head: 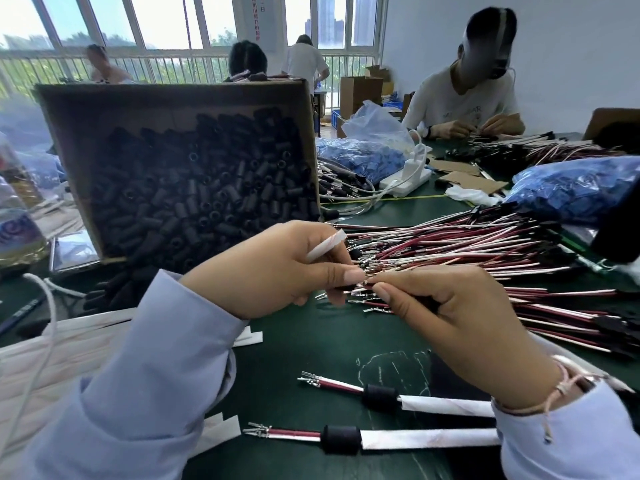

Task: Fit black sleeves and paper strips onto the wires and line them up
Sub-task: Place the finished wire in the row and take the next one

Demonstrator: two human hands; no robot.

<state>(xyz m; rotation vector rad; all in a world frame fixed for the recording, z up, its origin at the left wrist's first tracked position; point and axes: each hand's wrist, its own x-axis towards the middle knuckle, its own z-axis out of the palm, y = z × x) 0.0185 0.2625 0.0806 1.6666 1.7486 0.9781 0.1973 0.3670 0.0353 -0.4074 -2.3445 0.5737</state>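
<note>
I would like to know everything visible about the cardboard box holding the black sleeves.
The cardboard box is brown and shallow, its open side tilted toward the camera. It stands on the green table, behind the left hand. Short, tube-shaped black sleeves fill most of it; the upper inside is bare. Some sleeves lie outside its lower edge on the table. What props it up is hidden.

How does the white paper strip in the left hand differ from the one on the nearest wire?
The held white paper strip tilts upward; the wire's strip lies flat on the green table. The left hand holds the first; a black sleeve touches the second. Both are white.
</note>
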